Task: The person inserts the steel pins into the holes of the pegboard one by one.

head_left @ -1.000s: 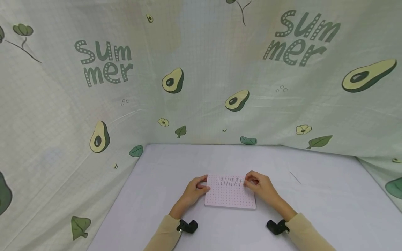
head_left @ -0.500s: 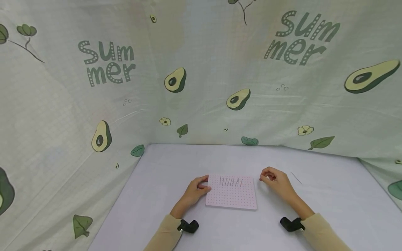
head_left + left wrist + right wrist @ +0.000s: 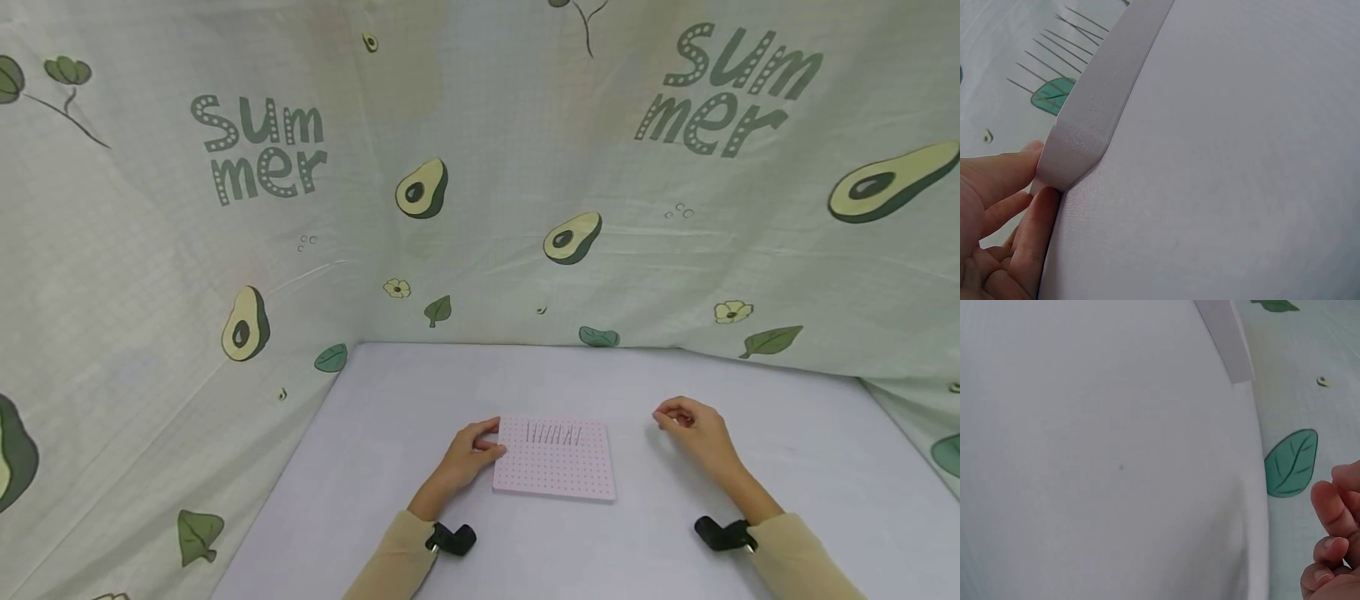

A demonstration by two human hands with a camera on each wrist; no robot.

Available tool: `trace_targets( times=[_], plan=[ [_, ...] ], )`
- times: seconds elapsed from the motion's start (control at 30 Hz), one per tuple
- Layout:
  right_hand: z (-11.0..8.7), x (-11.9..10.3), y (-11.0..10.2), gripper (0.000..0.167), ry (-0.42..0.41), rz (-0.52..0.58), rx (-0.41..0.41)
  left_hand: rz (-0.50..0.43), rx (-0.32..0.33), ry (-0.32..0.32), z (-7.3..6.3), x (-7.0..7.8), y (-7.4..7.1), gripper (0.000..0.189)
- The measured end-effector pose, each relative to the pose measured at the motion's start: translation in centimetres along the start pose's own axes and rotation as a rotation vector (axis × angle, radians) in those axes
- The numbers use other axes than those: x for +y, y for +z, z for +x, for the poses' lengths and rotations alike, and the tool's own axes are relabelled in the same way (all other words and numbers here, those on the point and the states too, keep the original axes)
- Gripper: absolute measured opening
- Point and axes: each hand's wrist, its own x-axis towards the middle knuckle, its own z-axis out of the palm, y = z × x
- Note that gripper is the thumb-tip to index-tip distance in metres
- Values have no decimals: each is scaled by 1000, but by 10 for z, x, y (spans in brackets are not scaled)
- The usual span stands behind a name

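Observation:
A pale pink pegboard with rows of small holes lies on the table. Several thin metal pins stand in its back rows, some leaning; in the left wrist view these pins rise beyond the board's edge. My left hand grips the board's left side at the corner, its thumb and a finger on the edge. Off to the right, apart from the board, my right hand is above the table, fingers curled and thumb close to the index fingertip. Nothing shows between them.
The white table meets a hanging cloth printed with avocados and leaves at the back and sides. A black wrist camera is on the left wrist, another camera on the right.
My right hand has moved from the board's back right corner out to the right. A thin pin lying on the table there is now hidden from view. The left hand keeps its hold.

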Motion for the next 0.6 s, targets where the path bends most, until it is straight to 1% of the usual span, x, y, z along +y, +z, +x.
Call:
trace_targets(
  times=[0.2, 0.4, 0.6],
  plan=[
    [0, 10, -11, 14, 25, -44, 26, 6, -2, -29, 0, 2, 0, 57],
    [4, 21, -23, 19, 63, -98, 48, 6, 3, -28, 0, 2, 0, 56],
    [5, 31, -32, 19, 71, -136, 74, 3, 0, -31, 0, 2, 1, 57]
  ],
)
